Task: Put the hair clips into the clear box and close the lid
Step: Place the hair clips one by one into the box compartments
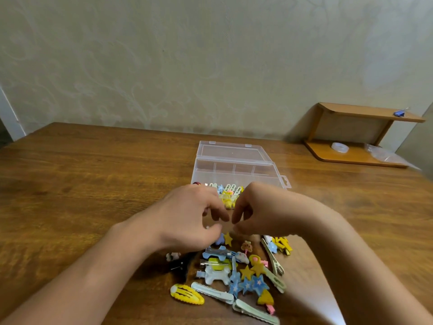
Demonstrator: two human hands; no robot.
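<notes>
The clear box sits at the middle of the wooden worktop, its lid thrown back flat toward twelve o'clock. A few hair clips already lie in its near row of compartments; the far compartments look bare.

Both hands hover over the box's near edge and partly hide it. The left hand has its fingers curled downward, and so has the right hand, the fingertips of the two nearly meeting. Motion blur hides what lies between them, so I cannot tell whether either grip holds a clip.

At six o'clock from the hands lies the loose pile of clips, too tangled to count exactly. It includes one yellow snap clip at the seven o'clock edge, two long pale green clips, several star-shaped ones and one white bone-shaped piece.

At two o'clock stands one small wooden shelf, well apart from the box, with a blue binder clip on top, a roll of clear tape on its base, and a clear plastic bag beside that.
</notes>
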